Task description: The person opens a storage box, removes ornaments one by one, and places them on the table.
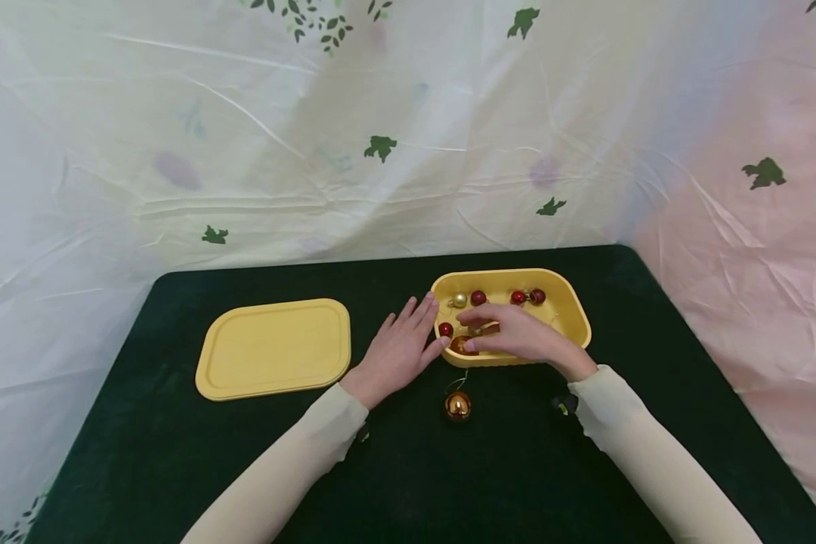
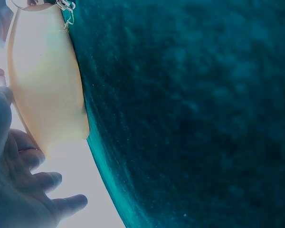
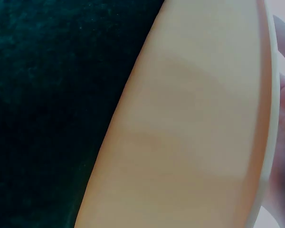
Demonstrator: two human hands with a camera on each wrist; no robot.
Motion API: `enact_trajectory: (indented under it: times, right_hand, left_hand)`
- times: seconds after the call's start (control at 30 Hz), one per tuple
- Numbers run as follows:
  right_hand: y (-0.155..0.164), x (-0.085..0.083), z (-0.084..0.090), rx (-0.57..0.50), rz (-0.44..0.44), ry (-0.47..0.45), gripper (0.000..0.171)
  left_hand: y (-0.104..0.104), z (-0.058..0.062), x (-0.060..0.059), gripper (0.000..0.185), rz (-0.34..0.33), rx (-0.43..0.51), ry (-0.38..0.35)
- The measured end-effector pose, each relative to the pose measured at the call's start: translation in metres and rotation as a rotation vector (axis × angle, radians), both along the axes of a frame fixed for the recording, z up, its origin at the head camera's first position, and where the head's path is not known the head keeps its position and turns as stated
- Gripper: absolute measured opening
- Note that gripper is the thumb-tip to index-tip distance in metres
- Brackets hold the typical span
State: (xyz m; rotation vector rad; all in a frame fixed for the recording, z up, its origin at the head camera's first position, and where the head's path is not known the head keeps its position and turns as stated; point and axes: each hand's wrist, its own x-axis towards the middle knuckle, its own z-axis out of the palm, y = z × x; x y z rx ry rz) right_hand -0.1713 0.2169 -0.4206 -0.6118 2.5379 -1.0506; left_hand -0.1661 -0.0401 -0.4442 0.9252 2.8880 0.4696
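A yellow plastic box point(image 1: 571, 313) holds several small Christmas baubles, among them a dark red bauble point(image 1: 478, 298), a pale gold bauble point(image 1: 459, 300) and a copper bauble point(image 1: 459, 346). My right hand point(image 1: 517, 332) reaches over the near rim into the box, thumb and fingers apart around the copper bauble, the thumb tip right at it. My left hand point(image 1: 397, 347) lies against the box's left end, fingers extended and thumb near the rim. In the left wrist view, its fingertips point(image 2: 50, 180) show beside the box wall point(image 2: 47, 76). Another copper bauble point(image 1: 458, 406) lies in front of the box.
A yellow lid point(image 1: 275, 349) lies flat on the dark green cloth-covered table point(image 1: 408, 483), left of my left hand. Behind the table hangs a pale patterned curtain point(image 1: 435, 189). The box wall point(image 3: 190, 118) fills much of the right wrist view.
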Motion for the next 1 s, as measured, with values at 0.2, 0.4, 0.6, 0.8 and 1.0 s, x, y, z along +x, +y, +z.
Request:
enact_trajectory:
  times: [0.2,0.4,0.6,0.8,1.0]
  right_hand:
    - [-0.0025,-0.0044,-0.0003,0.007,0.058,-0.011,0.05]
    - [-0.0045,-0.0065,0.0027,0.008,0.099,-0.03,0.047]
    - [-0.0054,-0.0091,0.0049,0.053,0.138,-0.033,0.046]
    - [-0.0076,-0.0106,0.0042,0.066,0.141,-0.085,0.041]
    - [-0.0075,-0.0093,0.003,0.061,0.131,-0.061,0.038]
  left_hand:
    - [0.0004,0.0006,0.0005,0.076,0.001,0.004,-0.002]
    - [-0.0004,0.0017,-0.0007,0.076,0.0,0.012,-0.021]
    - [-0.0008,0.0026,-0.0012,0.076,0.005,0.005,-0.024]
    - [-0.0011,0.002,-0.001,0.076,-0.001,0.003,-0.016]
    - [-0.0018,0.0017,-0.0005,0.076,-0.003,0.005,-0.012]
